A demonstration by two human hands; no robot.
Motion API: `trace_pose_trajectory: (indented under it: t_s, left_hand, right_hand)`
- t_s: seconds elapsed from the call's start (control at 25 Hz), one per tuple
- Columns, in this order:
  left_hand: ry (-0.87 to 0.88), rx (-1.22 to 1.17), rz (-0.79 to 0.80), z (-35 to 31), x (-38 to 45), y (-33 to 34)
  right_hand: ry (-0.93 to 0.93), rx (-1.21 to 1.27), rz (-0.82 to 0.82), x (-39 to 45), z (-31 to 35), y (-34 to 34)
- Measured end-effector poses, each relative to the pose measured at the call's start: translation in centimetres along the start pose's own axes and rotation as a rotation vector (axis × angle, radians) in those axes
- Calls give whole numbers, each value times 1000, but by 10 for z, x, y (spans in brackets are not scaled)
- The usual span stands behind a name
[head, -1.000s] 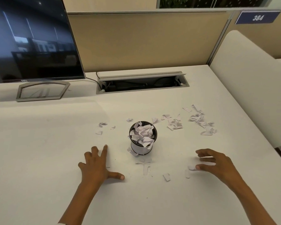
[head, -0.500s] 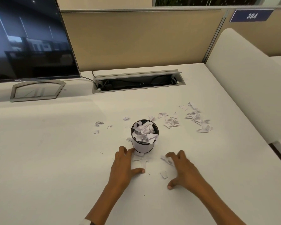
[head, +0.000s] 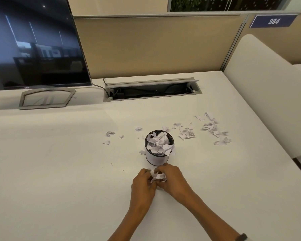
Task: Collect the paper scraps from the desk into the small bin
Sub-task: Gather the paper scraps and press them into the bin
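The task looks well past halfway, judging by the small bin (head: 158, 150), which stands upright on the desk (head: 59, 171) and is heaped with crumpled white scraps up to and over its dark rim; one piece hangs over the rim on the side nearer the right-hand partition, and a small one lies against its wall on the monitor side. There seems little room left in it, so the next load may need pressing down or it could spill

Just in front of the bin, on the person's side, the left hand (head: 142, 186) and the right hand (head: 174, 181) are cupped together, fingers curled inward around a gathered wad of scraps (head: 157, 176) that shows white between them. Both hands have closed on this wad, which sits low, at or just above the desk surface; whether it is lifted clear I cannot tell

What is left lies beyond the bin: a few loose scraps (head: 109, 136) toward the monitor (head: 35, 42) side, a small cluster (head: 186, 132) just behind and beside the bin toward the partition, and a larger scattered pile (head: 214, 129) farther out that way. The strip of desk between the hands and the bin looks nearly bare
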State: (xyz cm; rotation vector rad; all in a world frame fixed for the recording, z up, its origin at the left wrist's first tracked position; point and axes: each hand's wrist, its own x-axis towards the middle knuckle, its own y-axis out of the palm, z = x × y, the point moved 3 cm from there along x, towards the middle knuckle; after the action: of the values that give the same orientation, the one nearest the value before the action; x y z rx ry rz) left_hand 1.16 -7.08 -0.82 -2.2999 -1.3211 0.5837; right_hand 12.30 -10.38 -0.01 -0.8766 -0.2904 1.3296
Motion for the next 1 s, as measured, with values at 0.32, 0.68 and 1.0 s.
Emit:
trace_pose_trajectory:
  t_s: [0.32,0.68,1.0]
  left_hand:
    - [224,-144,-134,-64,5,-47]
    - [222,4,-74,-91,52,-69]
    - [163,21,-92,-45,53,-82]
  right_hand:
    - [-150,259,-206,-16,42,-64]
    - [-175,264,-203,23,52,-105]
    - [-139,-126,-42,31,43,-79]
